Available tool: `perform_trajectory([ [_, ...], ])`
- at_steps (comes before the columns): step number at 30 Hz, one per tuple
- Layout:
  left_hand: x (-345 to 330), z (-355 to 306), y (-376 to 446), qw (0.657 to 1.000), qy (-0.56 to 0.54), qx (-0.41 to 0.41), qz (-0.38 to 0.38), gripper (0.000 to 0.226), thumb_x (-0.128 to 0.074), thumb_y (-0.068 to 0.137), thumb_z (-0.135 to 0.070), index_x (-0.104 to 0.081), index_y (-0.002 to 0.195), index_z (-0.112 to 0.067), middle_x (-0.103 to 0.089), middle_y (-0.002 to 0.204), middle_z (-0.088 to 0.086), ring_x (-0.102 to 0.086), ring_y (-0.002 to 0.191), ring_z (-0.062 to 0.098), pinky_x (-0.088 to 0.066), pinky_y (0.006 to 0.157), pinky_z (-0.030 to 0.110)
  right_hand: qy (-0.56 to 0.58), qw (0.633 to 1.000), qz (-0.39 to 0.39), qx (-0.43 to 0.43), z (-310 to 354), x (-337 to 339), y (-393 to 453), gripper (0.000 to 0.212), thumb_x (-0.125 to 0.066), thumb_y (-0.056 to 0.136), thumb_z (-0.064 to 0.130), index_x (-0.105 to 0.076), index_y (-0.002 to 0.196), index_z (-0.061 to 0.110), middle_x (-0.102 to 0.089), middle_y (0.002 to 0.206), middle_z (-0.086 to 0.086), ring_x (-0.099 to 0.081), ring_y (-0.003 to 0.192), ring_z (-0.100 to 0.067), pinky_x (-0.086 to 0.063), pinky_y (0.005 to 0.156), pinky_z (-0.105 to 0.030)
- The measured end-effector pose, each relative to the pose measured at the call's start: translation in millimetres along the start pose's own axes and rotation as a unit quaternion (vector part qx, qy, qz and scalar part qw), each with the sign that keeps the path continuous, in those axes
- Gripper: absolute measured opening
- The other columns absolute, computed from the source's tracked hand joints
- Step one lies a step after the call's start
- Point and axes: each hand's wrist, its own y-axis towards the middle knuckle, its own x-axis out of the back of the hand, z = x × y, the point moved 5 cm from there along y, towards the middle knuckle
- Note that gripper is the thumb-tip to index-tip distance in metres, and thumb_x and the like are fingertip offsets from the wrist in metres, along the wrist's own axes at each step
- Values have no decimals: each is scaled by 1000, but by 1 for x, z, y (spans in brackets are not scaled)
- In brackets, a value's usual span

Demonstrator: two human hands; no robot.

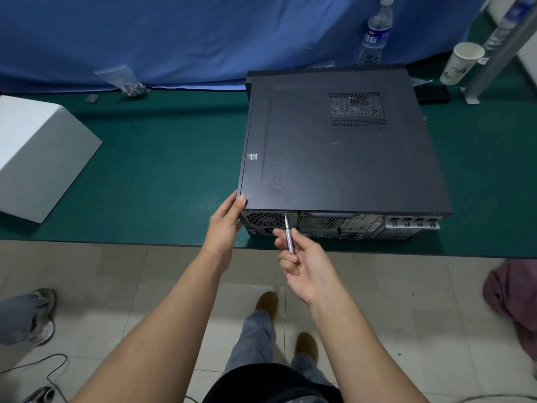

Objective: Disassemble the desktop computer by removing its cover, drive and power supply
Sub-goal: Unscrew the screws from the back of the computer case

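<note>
Green mat (151, 158) covers bench, blue cloth (174, 33) behind; computer (334, 146) lies on side near bench edge, cover on. We brace its near-left corner with left hand (225, 228), fingers straight, pressed together. Right hand (302, 261) pinches screwdriver (288, 232), tip at rear-panel screw (285, 213). Risk: tilted tip may slip, stripping screw; loosened screw may drop to tiled floor (145, 286). Bottle (374, 33), paper cup (460, 62) behind computer; white box (37, 152) at left.

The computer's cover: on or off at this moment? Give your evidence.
On. The dark cover lies flat over the whole computer, hiding the inside. The right hand holds a screwdriver at a rear-edge screw.
</note>
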Motion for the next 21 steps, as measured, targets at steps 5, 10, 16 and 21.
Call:
perform_trajectory([
  [5, 1, 0, 0, 1000, 2, 0, 2, 47, -57, 92, -35, -49, 136, -20, -60, 128, 0, -54, 121, 14, -38, 110, 37, 82, 992, 55, -73, -4, -2, -2, 25, -41, 99, 16, -59, 90, 0, -56, 61, -4, -32, 37, -3, -19, 31, -12],
  [10, 0, 0, -1, 1000, 5, 0, -5, 47, -58, 93, -34, -49, 136, -20, -61, 127, -2, -55, 120, 12, -39, 109, 36, 16, 999, -30, 34, -5, -3, -1, 21, -46, 97, 10, -60, 86, 1, -59, 59, -4, -34, 34, -2, -21, 30, -11],
  [16, -2, -2, -5, 999, 24, -3, -31, 44, -56, 94, -37, -55, 132, -16, -61, 127, 1, -56, 118, 13, -41, 106, 33, -76, 990, -80, 90, -3, -4, -1, 17, -48, 96, 7, -62, 89, 1, -61, 68, -5, -34, 37, -2, -20, 32, -12],
  [21, 5, 10, -20, 994, -53, 37, -85, 35, -47, 98, -39, -59, 116, -12, -64, 115, 0, -58, 111, 12, -46, 92, 27, 59, 996, 33, -54, -3, -5, -3, 30, -37, 99, 15, -59, 100, -6, -63, 72, -12, -35, 39, -4, -21, 31, -12],
])
